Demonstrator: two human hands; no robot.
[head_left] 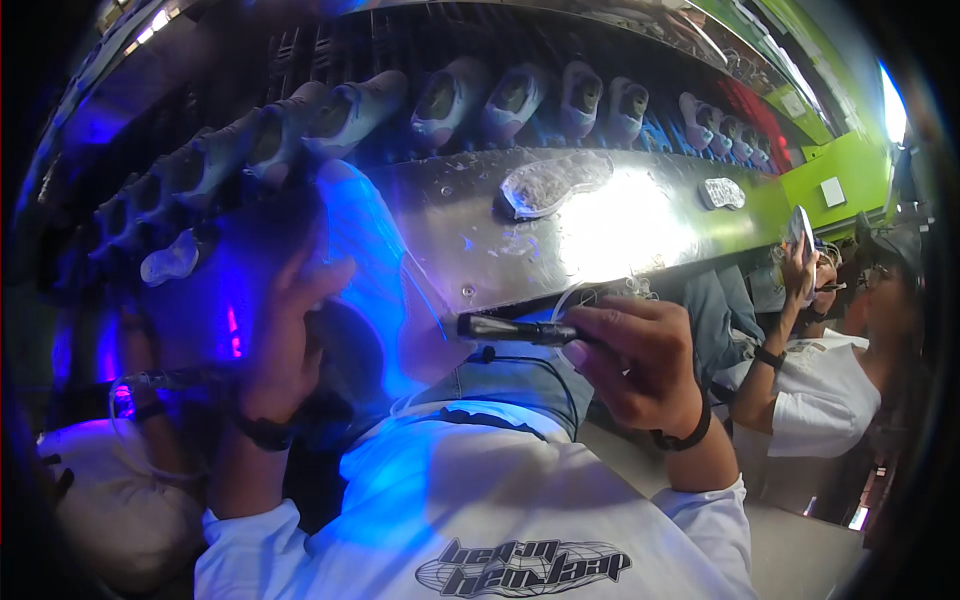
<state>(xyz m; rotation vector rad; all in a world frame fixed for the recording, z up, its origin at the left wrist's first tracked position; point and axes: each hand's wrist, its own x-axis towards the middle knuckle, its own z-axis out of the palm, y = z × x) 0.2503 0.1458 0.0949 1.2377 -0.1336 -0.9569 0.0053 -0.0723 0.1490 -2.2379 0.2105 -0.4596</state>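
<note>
A light-coloured shoe (pixel 372 250) is held upright over my lap, its long side lit bright blue. My left hand (pixel 295 320) grips it from the left, thumb against its surface and the other fingers partly hidden. Between the thumb and fingers of my right hand (pixel 640 360) is a slim black stick-like tool (pixel 515 330) with a wider, shiny end. That end points left and lies close to the shoe's lower right edge; whether it touches, I cannot tell. The exact kind of tool does not show clearly.
Shoes (pixel 440 105) stand in a row on a rack along the far side. On the metal ledge (pixel 450 230) lie a white sole-shaped piece (pixel 550 183) and a smaller one (pixel 722 193). Co-workers sit on both sides; the right one (pixel 820 390) holds up a shoe (pixel 800 230).
</note>
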